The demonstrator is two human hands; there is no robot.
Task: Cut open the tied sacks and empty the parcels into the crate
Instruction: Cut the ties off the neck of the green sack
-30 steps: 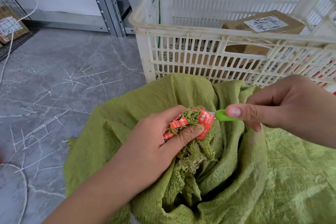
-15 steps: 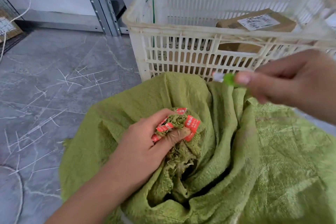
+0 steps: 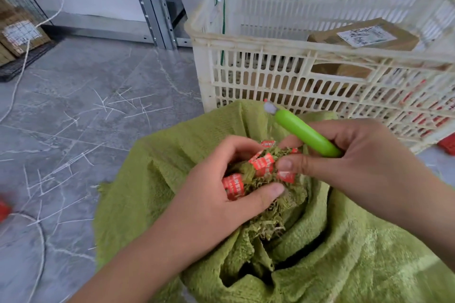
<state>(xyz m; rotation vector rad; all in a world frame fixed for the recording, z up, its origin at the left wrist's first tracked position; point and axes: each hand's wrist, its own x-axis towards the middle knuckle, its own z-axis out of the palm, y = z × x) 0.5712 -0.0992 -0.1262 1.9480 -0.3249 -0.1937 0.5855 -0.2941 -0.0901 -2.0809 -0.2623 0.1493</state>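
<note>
A green woven sack lies on the floor in front of me, its neck bunched and wound with red printed tape. My left hand grips the bunched neck from the left. My right hand holds a green-handled cutter, blade end pointing up and left, while its thumb and fingers pinch the tape at the neck. Behind the sack stands a cream plastic crate with brown cardboard parcels inside.
The grey tiled floor to the left carries scattered white strands and a white cord. A wire cage with boxes is at the far left. A metal rack upright rises behind the crate. Something red lies at the left edge.
My right hand swung the cutter away from the neck and up, then came back down; now its fingers pinch the tape with the cutter tilted up. The tape looks looser and partly unwound.
</note>
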